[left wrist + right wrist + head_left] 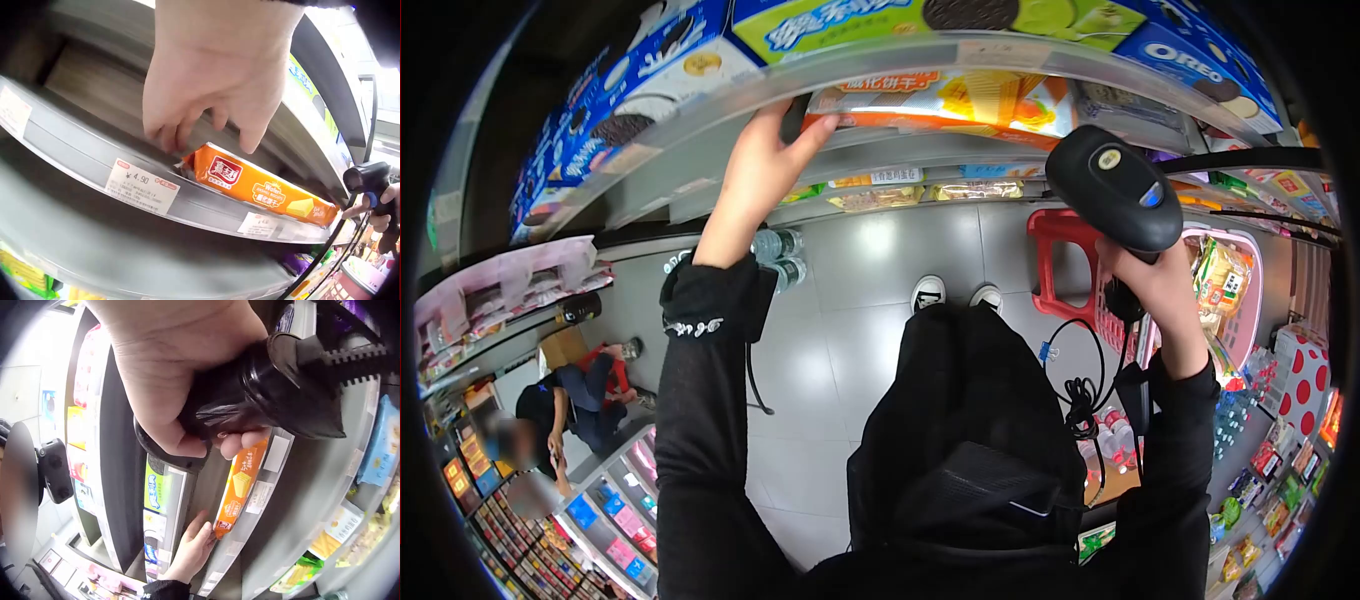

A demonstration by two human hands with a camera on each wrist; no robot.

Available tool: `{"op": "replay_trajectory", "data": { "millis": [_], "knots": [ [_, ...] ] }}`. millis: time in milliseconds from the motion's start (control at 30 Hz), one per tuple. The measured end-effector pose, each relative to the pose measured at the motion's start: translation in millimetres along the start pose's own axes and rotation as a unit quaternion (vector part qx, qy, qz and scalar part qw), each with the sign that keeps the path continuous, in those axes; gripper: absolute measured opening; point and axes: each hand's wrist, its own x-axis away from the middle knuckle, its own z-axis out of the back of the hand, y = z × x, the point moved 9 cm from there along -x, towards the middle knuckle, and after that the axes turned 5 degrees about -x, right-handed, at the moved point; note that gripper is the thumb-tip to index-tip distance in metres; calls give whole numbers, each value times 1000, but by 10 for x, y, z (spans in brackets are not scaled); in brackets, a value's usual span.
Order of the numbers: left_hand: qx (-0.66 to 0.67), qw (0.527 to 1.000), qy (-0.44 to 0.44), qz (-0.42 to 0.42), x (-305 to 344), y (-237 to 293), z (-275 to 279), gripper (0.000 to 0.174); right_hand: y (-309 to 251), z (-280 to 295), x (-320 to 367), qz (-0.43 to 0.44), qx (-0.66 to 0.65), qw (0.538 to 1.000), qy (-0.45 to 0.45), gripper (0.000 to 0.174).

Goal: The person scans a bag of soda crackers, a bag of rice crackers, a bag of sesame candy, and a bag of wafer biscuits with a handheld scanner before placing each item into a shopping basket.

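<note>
An orange wafer packet (970,102) (259,186) (240,486) lies lengthwise along the front of a shelf. My left hand (762,170) (212,81) (189,553) is at the packet's left end, reaching over the shelf edge with thumb and fingers apart and loosely bent; whether the thumb touches the wrapper I cannot tell. Fingers of my right hand (1162,290) (382,209) (181,369) curl round the handle of a black handheld scanner (1112,190) (367,178) (244,394), held to the right of the packet. Its head hides part of the shelf in the head view.
Blue and green Oreo boxes (1020,18) stand on the shelf above. Price labels (142,187) line the shelf edge. At the right are a red stool (1045,265), a pink basket (1255,290) and a looped black cable (1083,400). Another person (550,410) is at the far left.
</note>
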Motion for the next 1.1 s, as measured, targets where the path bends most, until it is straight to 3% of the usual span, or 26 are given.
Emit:
{"op": "replay_trajectory", "data": {
  "millis": [67,167,233,300,333,367,467,533,700,800,1100],
  "knots": [
    [55,998,-6,-32,-50,35,-94,45,6,-96,-96,-11,-3,1000,-7,22],
    [76,997,-31,1,-91,-73,-233,43,138,-198,-249,-37,3,999,-20,26],
    [55,998,-29,17,-101,-39,-210,37,43,-236,-340,67,72,995,-11,28],
    [24,999,-14,38,-86,-103,-214,32,100,-208,-394,64,96,993,-2,30],
    [34,999,40,-13,-100,-125,-197,30,128,-187,-427,47,102,994,2,31],
    [36,998,42,-10,-99,-130,-204,30,154,-164,-464,31,108,994,6,31],
    [79,995,65,6,-133,-131,-186,31,73,-132,-538,88,139,986,5,29],
    [68,996,44,25,-133,-151,-199,31,-32,-93,-542,141,172,974,33,25],
    [74,992,-4,100,-88,-20,-143,32,-138,-51,-590,165,244,953,71,19],
    [153,985,14,74,-82,-69,-184,32,-80,-44,-611,143,215,963,80,19],
    [86,995,14,49,-16,-15,-173,34,85,-49,-682,73,217,973,40,17]
  ]
}}
